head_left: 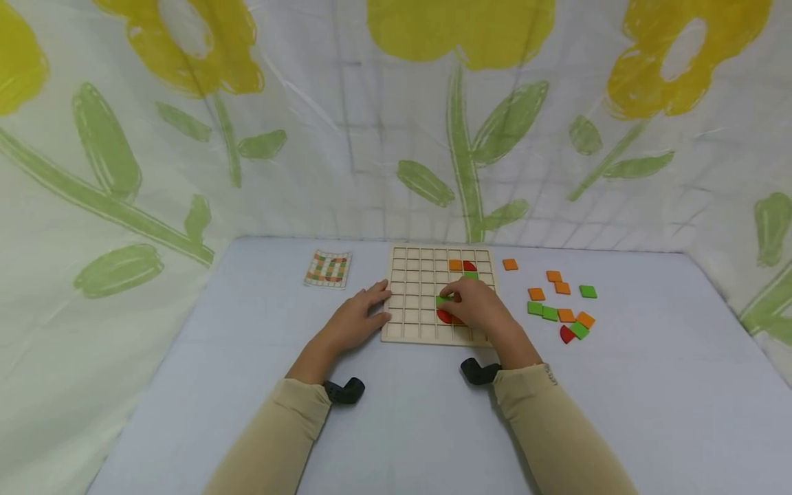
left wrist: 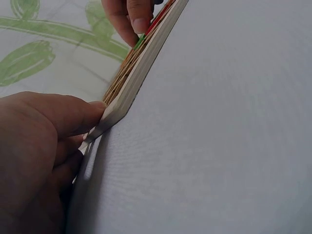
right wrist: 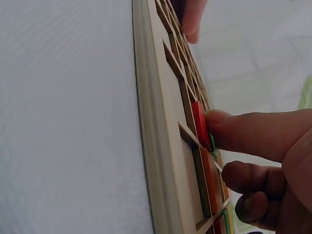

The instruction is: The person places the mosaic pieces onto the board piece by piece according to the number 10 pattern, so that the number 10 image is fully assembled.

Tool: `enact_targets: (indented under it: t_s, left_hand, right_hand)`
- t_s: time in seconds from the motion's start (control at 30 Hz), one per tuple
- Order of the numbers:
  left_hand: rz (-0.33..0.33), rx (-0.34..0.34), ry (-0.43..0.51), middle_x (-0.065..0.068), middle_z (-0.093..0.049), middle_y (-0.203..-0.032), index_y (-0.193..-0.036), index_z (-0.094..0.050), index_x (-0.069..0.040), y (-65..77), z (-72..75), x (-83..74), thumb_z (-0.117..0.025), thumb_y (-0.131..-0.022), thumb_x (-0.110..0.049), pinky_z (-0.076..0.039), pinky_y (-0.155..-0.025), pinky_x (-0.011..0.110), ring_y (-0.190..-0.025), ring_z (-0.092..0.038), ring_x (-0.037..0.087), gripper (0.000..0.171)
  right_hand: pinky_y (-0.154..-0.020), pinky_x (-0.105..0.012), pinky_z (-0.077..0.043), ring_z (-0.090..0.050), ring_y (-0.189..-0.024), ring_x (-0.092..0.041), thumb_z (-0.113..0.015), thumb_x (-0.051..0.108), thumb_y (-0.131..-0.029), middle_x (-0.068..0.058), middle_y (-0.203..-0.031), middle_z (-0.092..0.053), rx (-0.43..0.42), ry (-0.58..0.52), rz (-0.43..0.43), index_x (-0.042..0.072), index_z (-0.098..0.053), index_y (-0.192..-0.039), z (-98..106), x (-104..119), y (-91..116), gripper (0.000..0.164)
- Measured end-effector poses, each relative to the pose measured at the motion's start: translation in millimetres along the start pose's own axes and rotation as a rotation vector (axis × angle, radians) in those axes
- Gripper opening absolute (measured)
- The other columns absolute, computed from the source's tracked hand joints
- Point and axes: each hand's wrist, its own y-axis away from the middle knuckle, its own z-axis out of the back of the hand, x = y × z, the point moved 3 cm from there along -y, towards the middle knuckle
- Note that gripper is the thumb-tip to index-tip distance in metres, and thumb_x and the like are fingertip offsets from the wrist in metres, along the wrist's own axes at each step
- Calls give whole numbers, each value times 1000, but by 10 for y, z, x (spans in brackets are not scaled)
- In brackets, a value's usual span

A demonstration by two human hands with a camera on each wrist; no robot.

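Centre frame, the right hand pinches a green tile in narrowed fingers; the left hand, fingers apart, touches the gridded board; level pressure should seat the tile.

Grid board was smooth, matt wood. Coloured tiles looked smooth, faintly glossy. Pattern card seemed paper. Table covering resembled matt cloth (finely textured, I noticed). Backdrop: thin, softly shiny sheeting. Sleeves were matt cloth.
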Motion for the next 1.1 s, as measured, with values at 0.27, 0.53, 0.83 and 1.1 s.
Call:
enact_targets:
  t_s: [0.27, 0.53, 0.83, 1.1]
  left_hand:
    - [4, -10, -7, -1, -29, -161, -147, -46, -9, 15, 2, 0, -60, -98, -28, -17, -124, 46, -150, -21, 29, 54]
    - [-15, -7, 1, -1, -29, -161, -147, -46, -8, 16, 10, -7, -60, -99, -28, -16, -125, 44, -150, -22, 25, 54]
    - [-21, -8, -4, 0, -30, -161, -147, -46, -8, 11, 11, -6, -60, -99, -27, -16, -125, 44, -150, -23, 25, 54]
    - [-9, -7, 3, 0, -30, -161, -147, -46, -8, 2, -1, -6, -60, -99, -26, -16, -125, 45, -150, -21, 28, 54]
  right_hand:
    - [-71, -33, -49, -54, -83, -19, -68, 31, -93, -4, -95, -64, 7, -9, -19, 15, -71, -122, 58, -66, 11, 33]
    - [-77, -39, -50, -55, -96, -29, -62, 32, -96, -14, -114, -62, -63, -42, -185, 10, -62, -133, 423, -493, 110, 43]
    - [-101, -58, -43, -46, -125, -42, -53, 32, -100, -25, -140, -49, -83, -48, -359, 5, -48, -144, 731, -920, 304, 52]
    - [-97, -59, -45, -48, -122, -45, -63, 14, -93, -27, -136, -52, -95, -41, -349, 4, -50, -142, 768, -1045, 366, 51]
